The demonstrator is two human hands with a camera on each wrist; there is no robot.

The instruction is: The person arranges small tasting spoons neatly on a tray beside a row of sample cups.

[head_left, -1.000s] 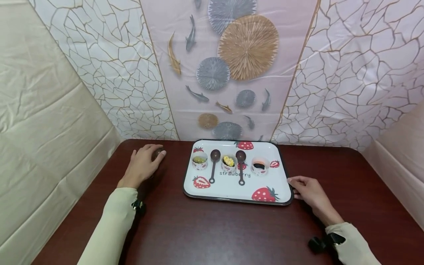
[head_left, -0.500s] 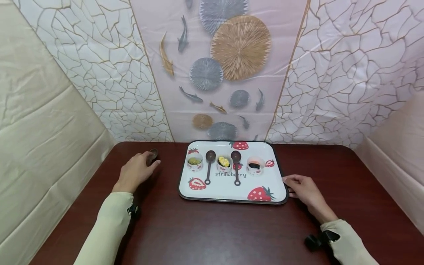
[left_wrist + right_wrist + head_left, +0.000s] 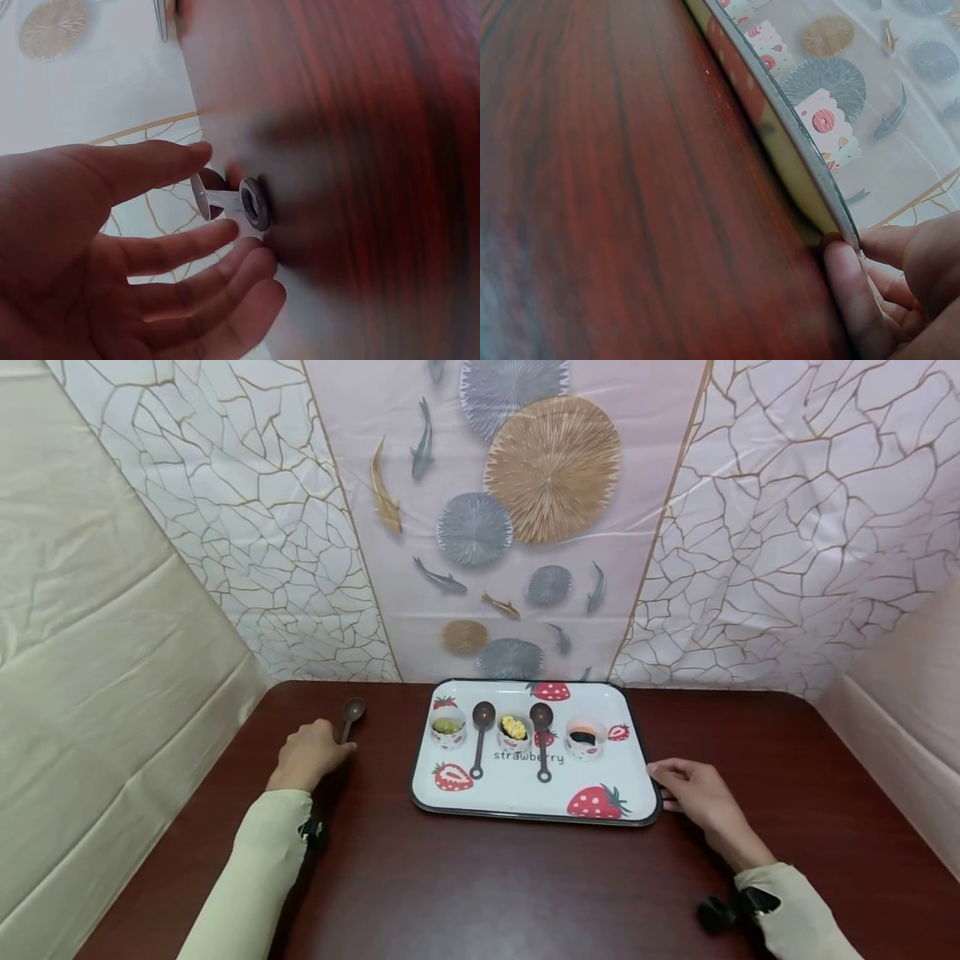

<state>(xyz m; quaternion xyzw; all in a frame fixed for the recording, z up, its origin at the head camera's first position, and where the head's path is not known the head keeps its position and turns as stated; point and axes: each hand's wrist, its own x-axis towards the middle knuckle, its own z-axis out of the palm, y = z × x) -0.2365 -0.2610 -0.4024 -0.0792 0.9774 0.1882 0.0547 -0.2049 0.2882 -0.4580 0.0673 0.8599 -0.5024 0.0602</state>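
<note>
My left hand is at the table's left, by a small dark measuring spoon whose bowl points to the back. In the left wrist view, thumb and forefinger stand apart on either side of the spoon's ringed handle, with no firm hold visible. My right hand pinches the right rim of a white strawberry-print tray. On the tray stand three small printed cups: one with green contents, one with yellow, one with dark. Two brown spoons, a left one and a right one, lie between the cups.
The dark red wooden table meets a patterned cloth backdrop just behind the tray. Cream cloth closes off the left side, and similar cloth stands at the right. A black wrist camera sits beside the right sleeve.
My left hand has drawn back toward me along the measuring spoon, uncovering its bowl and part of its handle. The right hand stays at the tray's rim. The head view shifts slightly.
</note>
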